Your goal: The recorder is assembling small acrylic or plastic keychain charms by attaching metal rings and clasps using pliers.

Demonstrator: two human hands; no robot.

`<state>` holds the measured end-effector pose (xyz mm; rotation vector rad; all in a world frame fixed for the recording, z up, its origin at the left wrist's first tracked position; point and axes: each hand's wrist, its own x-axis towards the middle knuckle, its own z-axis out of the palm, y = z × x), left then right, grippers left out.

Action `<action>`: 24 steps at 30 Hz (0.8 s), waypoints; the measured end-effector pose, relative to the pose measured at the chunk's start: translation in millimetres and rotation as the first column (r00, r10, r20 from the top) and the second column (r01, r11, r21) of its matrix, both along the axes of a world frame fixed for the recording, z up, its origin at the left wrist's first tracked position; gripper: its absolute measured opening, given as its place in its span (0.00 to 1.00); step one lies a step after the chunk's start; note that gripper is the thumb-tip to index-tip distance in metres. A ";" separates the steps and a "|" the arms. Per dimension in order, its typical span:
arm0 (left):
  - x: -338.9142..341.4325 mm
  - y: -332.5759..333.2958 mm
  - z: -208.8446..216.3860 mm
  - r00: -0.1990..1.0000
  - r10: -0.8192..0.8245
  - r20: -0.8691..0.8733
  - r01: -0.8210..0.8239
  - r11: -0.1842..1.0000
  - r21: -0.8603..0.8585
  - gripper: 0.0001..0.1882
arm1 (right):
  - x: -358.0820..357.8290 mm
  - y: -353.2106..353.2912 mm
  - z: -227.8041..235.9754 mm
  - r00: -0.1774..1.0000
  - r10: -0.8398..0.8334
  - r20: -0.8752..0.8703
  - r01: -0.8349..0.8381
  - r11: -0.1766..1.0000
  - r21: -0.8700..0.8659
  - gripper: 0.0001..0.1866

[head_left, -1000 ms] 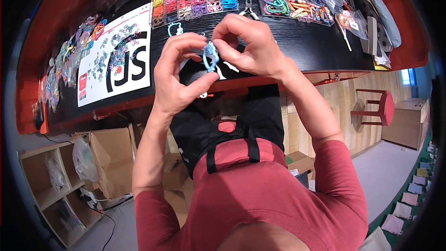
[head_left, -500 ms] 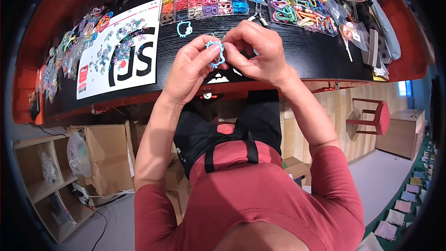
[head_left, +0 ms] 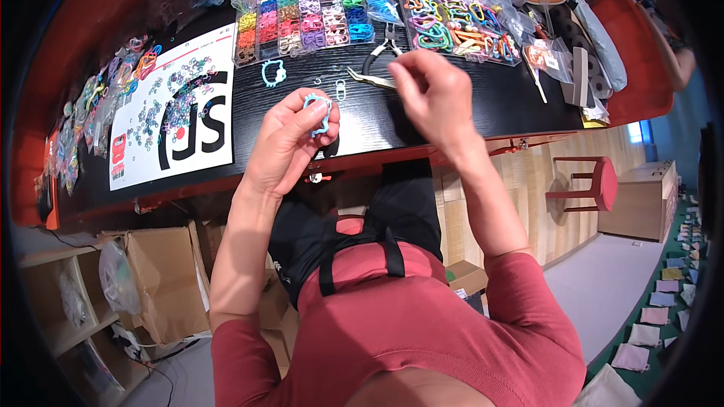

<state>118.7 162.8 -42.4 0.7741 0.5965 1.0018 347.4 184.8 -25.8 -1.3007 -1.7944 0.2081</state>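
Nearby, white sheet (head_left: 170, 117) beside left hand (head_left: 290, 143).

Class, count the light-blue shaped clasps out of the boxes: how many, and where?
2: one clasp pinched in the left hand, one clasp lying on the black table below the bead box. Others may be hidden.

The hands have parted: the right hand (head_left: 434, 98) let go of the blue clip (head_left: 318, 114) and rose toward the pliers (head_left: 375, 64); the left hand (head_left: 290, 143) holds it alone.

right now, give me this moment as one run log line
left hand: holds light blue clip | right hand: raised above black table, grip unclear | pliers: on table, untouched
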 end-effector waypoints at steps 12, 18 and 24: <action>3.3 -5.2 -3.6 0.999 0.042 0.025 -0.043 0.998 0.050 0.08 | 2.0 49.4 18.9 0.796 -0.249 0.552 0.361 0.927 -0.102 0.10; 4.9 -7.1 -6.5 0.999 0.036 -0.017 -0.034 0.994 0.102 0.07 | 11.0 64.9 25.3 0.877 -0.192 0.441 0.206 0.978 0.017 0.04; 5.6 -7.2 -9.3 0.999 0.039 0.003 -0.039 0.990 0.133 0.07 | 19.9 68.3 23.4 0.946 -0.130 0.297 0.105 0.990 0.096 0.07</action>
